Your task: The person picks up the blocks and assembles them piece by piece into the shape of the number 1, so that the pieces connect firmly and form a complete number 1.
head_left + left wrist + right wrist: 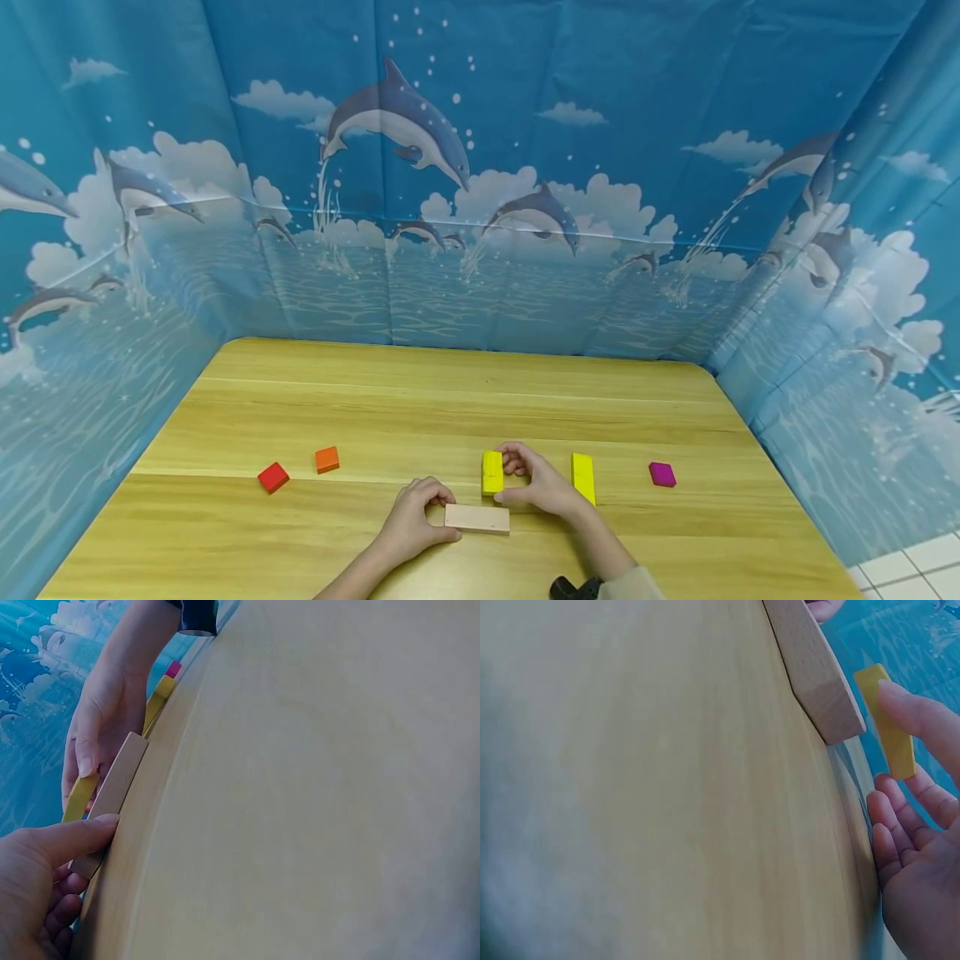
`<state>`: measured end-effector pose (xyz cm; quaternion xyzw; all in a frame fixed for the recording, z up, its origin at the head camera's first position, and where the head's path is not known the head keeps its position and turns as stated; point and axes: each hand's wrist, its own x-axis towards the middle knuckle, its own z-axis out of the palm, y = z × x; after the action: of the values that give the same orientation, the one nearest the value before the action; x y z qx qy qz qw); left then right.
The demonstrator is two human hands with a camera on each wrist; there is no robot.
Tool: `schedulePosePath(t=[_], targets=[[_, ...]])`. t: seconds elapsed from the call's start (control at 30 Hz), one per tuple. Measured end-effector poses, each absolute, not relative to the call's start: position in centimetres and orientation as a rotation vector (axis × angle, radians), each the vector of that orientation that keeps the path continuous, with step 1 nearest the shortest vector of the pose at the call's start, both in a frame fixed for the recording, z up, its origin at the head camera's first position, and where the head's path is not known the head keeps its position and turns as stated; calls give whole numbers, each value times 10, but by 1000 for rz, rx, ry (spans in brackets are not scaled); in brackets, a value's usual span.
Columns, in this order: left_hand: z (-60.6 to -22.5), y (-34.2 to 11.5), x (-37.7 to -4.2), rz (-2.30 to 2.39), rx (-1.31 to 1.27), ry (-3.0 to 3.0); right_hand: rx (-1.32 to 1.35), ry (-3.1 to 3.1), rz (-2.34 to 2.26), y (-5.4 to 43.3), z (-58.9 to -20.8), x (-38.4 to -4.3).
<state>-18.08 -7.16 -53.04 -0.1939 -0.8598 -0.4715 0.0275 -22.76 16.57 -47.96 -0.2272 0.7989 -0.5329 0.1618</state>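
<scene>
My left hand grips the left end of a plain wooden block, thumb on the near side and fingers on the far side. In the left wrist view the thumb presses against the face of this block. Just beyond it, my right hand pinches a yellow block between thumb and fingers. The right wrist view shows the thumb over one end of that yellow block, close beside the wooden one. Another yellow block lies on the table, right of the right hand.
A red block and an orange block lie to the left on the wooden table. Off to the right is a purple block. A dolphin-print curtain hangs around the table. Beside the right sleeve is a black device.
</scene>
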Motion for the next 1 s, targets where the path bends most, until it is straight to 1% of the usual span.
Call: schedulePosePath(t=[0.27,0.57,1.0], targets=[[-531,-72,-181,-1439,-600,-2650,-684,2316,-1469,162,-483,-229],[-531,-72,-181,-1413,-614,-2648,-696,2379,-1423,166,-514,-242],[-532,-72,-180,-1403,-624,-2641,-724,2424,-1337,165,-513,-241]])
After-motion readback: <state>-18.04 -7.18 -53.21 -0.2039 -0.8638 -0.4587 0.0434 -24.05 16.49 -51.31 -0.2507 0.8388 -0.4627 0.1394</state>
